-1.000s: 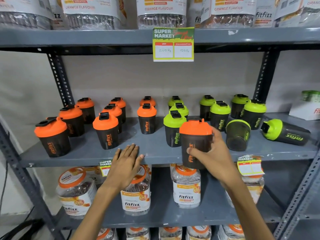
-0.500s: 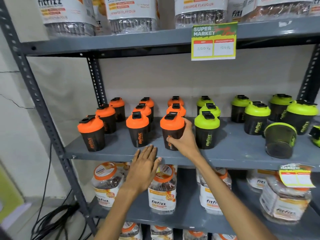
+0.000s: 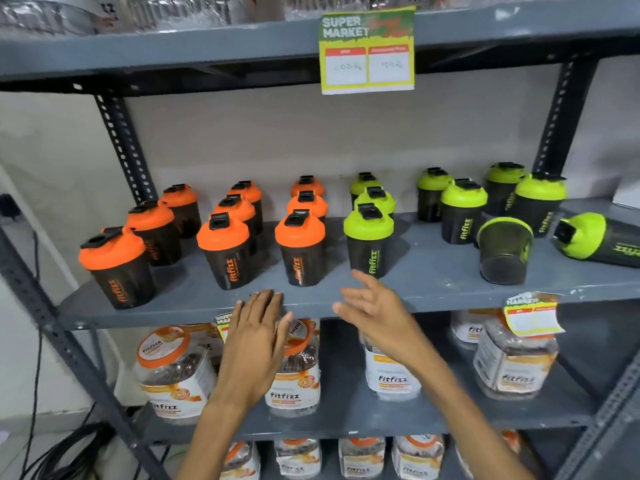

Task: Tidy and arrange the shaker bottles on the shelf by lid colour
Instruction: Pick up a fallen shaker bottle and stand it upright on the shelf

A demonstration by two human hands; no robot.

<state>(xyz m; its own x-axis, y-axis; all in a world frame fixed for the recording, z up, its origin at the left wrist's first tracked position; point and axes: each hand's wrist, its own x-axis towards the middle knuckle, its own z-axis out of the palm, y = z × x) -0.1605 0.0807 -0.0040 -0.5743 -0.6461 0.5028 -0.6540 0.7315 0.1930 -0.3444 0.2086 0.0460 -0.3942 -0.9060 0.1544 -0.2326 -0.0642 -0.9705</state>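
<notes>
Released since the earlier frame, the smooth tapered orange-lidded shaker (image 3: 300,249) stands upright just beyond the right hand (image 3: 377,315), whose fingers are spread and empty. Left hand (image 3: 256,336) lies flat, fingertips on the matte grey metal shelf (image 3: 433,282) edge, holding nothing. Right of the fingers stand glossy domed green-lidded shakers (image 3: 369,242).

Single head-worn view, close to the grey shelf (image 3: 433,285), facing it squarely, tilted slightly down; upper tier at far top, lower tiers near bottom.
</notes>
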